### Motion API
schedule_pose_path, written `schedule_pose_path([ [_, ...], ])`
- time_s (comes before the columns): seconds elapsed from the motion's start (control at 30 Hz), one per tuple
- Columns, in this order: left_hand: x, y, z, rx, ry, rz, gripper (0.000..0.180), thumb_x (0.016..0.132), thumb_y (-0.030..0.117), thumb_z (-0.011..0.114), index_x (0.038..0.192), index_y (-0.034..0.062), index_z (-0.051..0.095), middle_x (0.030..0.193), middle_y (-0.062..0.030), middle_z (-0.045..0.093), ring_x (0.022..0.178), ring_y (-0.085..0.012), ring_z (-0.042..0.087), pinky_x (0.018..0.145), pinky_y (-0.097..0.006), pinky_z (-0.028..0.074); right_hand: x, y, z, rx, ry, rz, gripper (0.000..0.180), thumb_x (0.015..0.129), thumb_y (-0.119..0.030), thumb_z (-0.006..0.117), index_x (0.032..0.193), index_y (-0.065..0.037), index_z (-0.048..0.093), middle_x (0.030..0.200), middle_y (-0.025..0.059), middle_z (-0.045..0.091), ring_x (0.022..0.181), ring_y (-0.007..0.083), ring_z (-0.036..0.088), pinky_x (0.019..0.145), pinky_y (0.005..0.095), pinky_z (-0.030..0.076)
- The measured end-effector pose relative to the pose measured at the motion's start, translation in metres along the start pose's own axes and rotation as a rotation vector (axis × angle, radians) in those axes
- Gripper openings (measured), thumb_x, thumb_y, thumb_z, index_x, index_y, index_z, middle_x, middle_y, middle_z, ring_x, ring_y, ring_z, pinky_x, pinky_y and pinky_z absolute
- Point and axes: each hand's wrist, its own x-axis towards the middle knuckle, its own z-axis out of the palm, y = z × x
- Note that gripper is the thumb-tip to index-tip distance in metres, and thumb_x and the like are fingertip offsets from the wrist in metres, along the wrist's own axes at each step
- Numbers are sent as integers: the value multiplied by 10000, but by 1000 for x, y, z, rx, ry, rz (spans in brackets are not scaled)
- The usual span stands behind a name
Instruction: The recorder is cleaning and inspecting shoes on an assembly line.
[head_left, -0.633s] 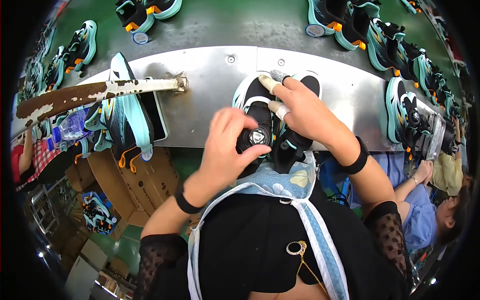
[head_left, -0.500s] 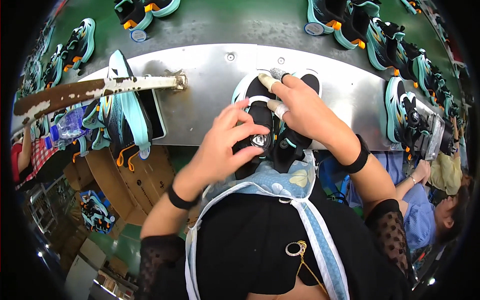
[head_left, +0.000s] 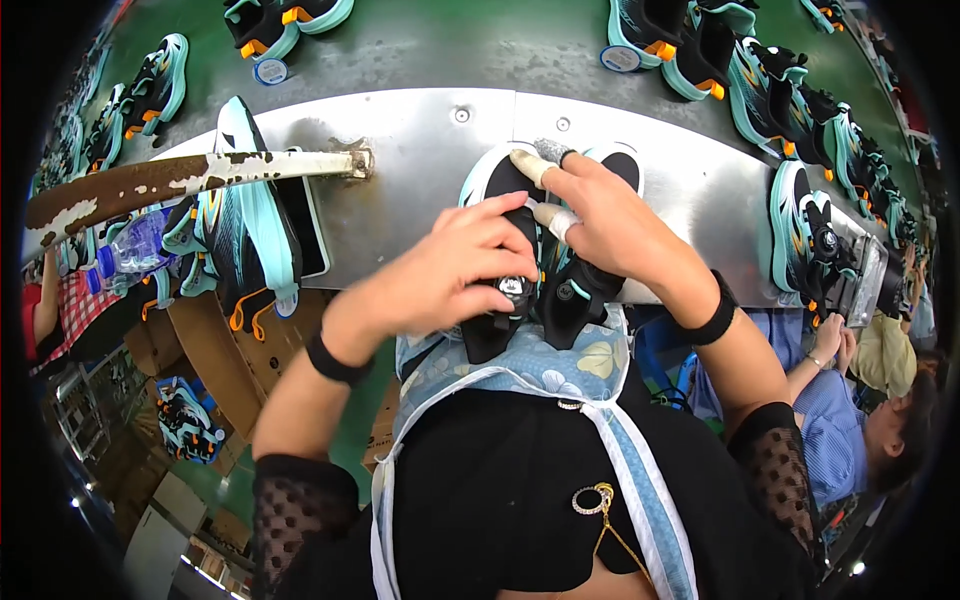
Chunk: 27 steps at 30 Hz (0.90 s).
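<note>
A pair of black and mint sneakers lies side by side at the bench edge, toes pointing away from me. My left hand (head_left: 455, 268) is at the left sneaker (head_left: 488, 333), thumb and curled fingers around the round black dial (head_left: 512, 286) on its tongue. My right hand (head_left: 612, 215) reaches over the right sneaker (head_left: 572, 300), its fingers gripping the front of the left one. Pale covers wrap two of its fingertips, and a grey one caps another. The right sneaker's own dial shows below my right hand.
The metal bench (head_left: 420, 130) carries a rusty, paint-chipped bar (head_left: 190, 178) at left. Beside it are a leaning sneaker (head_left: 262, 235), a phone-like slab (head_left: 308, 230) and a plastic bottle (head_left: 140, 245). More sneakers (head_left: 765, 95) line the green belt (head_left: 480, 40). A co-worker (head_left: 835, 420) sits at right.
My left wrist has swung left and its fingers have turned lower over the dial. My right hand stays nearly in place on the left sneaker. Sneakers on the belt have shifted slightly left.
</note>
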Motion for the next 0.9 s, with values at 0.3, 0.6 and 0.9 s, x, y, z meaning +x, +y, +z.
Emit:
schedule_pose_path([
  [0.3, -38, 51, 13, 20, 497, -338, 263, 813, 72, 690, 1075, 54, 701, 1000, -111, 633, 918, -266, 606, 795, -345, 486, -50, 45, -58, 453, 249, 69, 295, 903, -150, 671, 1192, -96, 686, 955, 91, 663, 868, 190, 628, 785, 326, 490],
  [0.6, -7, 52, 85, 331, 266, -182, 495, 776, 328, 759, 1217, 140, 638, 1192, -218, 555, 1067, -388, 528, 893, -478, 425, -82, 3, -13, 156, 120, -49, 430, 819, -203, 750, 1235, -175, 642, 936, 134, 536, 845, 312, 565, 744, 366, 481],
  [0.9, -4, 54, 75, 319, 139, -202, 467, 786, 480, 717, 1051, 97, 688, 1097, -237, 580, 1041, -424, 528, 895, -500, 423, -77, -12, -13, 65, 109, 10, 383, 806, -250, 763, 1160, -142, 665, 817, 86, 499, 720, 215, 549, 671, 350, 482],
])
